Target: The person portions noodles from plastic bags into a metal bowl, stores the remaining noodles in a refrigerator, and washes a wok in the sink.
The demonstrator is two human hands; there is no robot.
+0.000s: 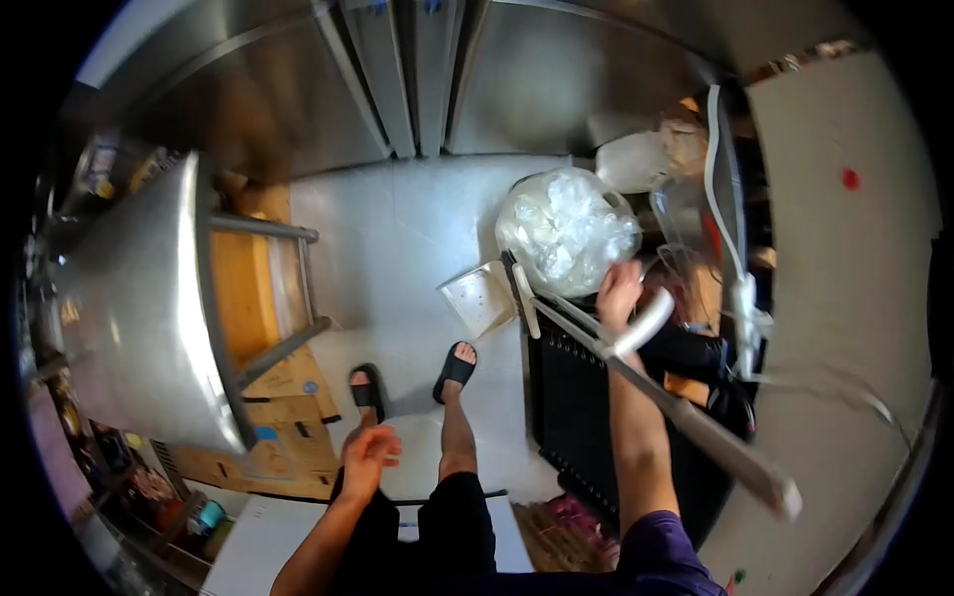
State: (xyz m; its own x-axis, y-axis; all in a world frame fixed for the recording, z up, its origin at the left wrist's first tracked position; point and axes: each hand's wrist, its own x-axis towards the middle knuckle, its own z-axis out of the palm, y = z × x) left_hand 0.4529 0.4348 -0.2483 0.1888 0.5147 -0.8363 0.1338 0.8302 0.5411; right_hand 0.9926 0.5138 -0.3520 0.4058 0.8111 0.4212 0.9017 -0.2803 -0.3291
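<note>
My right hand (620, 288) reaches forward beside the lower right edge of a clear plastic bag (564, 223) on the floor. Its fingers are bunched together and slightly blurred; what they hold, if anything, does not show. Over my right forearm cross the long handles (686, 412) of a broom and dustpan. The broom head (521, 290) stands against the white dustpan (481, 300), left of the bag's lower edge. In front of my body hangs my left hand (370, 451), loosely curled with the fingers apart and nothing in it.
A metal-topped table (149, 308) stands at left, with flattened cardboard (263, 452) under it. Steel cabinet doors (566, 79) line the front. A black case (586, 417) lies at right, below a pale counter (845, 298). A white cable (714, 169) and power strip (745, 323) run along the counter's side.
</note>
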